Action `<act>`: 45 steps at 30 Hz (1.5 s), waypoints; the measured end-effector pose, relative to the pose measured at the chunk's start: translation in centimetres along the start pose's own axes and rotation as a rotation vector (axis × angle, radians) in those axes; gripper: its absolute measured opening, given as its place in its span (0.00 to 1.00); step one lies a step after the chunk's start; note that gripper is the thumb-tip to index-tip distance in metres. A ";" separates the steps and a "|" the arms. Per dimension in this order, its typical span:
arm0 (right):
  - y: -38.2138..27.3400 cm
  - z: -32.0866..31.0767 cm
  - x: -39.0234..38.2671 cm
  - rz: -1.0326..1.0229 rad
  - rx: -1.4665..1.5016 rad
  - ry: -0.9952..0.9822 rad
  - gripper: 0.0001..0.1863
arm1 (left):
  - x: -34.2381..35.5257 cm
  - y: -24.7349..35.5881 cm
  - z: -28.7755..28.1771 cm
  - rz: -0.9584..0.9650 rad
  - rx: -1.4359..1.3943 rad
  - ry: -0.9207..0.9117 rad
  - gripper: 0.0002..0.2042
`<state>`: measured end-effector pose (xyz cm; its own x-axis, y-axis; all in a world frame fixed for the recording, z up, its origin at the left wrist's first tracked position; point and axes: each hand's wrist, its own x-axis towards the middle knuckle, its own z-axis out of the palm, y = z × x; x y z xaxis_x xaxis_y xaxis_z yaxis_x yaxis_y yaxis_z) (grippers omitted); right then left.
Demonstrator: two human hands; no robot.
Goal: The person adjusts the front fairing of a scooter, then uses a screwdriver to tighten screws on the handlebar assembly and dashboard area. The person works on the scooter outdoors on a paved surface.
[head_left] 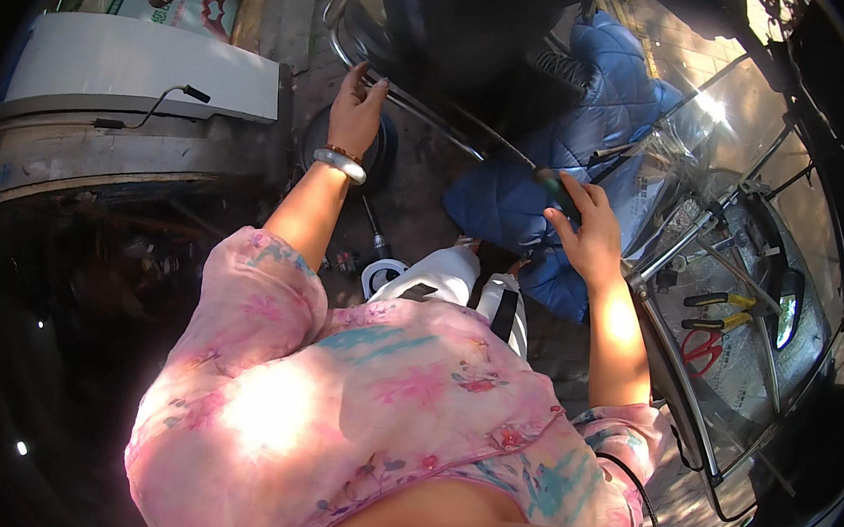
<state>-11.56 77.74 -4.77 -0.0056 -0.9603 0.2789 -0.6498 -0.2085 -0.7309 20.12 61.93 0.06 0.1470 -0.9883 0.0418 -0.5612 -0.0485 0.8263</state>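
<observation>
My left hand (356, 117), with a beaded bracelet and a pale bangle at its wrist, has its fingers closed at a curved chrome tube (420, 113). That tube runs along the lower side of a large dark object (452, 35), whose details are lost in shadow. In my right hand (591, 228) is a screwdriver (556, 187) with a dark green handle. Its long thin shaft points up and left toward the dark object; where the tip ends is hard to make out. Beneath the screwdriver hangs a blue quilted cover (508, 201).
At right, a metal-framed basket (664, 255) holds yellow-handled pliers (719, 313), red-handled scissors (702, 353) and clear plastic sheeting. A white cabinet (148, 64) stands at left, with a crank handle (165, 101) beside it. A dark round basin (384, 150) sits below my left hand.
</observation>
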 end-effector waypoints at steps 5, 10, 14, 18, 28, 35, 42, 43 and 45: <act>0.3 -0.1 1.9 0.206 0.047 -0.152 0.23 | -0.1 3.2 1.0 0.215 0.364 -0.090 0.23; 1.3 -1.3 3.1 0.714 0.641 -0.437 0.24 | -0.1 5.1 0.3 0.201 0.450 -0.158 0.26; 1.1 -0.6 2.7 0.295 0.232 -0.199 0.24 | 0.0 5.6 -0.3 0.251 0.466 -0.174 0.26; 0.9 -0.1 2.8 0.571 0.365 -0.361 0.21 | 0.4 5.2 -0.7 0.250 0.414 -0.214 0.25; -8.0 -0.6 -3.3 0.671 0.288 -0.266 0.16 | 1.7 -10.0 -14.2 -0.164 -0.086 -0.449 0.14; -18.9 14.3 5.8 0.607 0.779 -0.244 0.17 | 1.0 -20.5 -26.1 -0.363 -0.235 -0.377 0.14; -23.9 20.1 17.4 0.700 0.788 0.012 0.15 | 2.8 -25.7 -35.2 -0.457 -0.423 -0.100 0.12; -24.1 20.7 18.9 0.678 0.784 0.052 0.15 | 3.4 -26.3 -35.6 -0.510 -0.379 -0.058 0.12; -23.9 22.0 21.9 0.639 0.776 0.119 0.15 | 5.1 -27.2 -35.8 -0.494 -0.459 -0.065 0.12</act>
<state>20.58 57.64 5.13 -0.2824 -0.9183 -0.2774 0.1751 0.2350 -0.9561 65.28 63.39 -2.05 0.2396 -0.8733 -0.4241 -0.0355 -0.4445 0.8951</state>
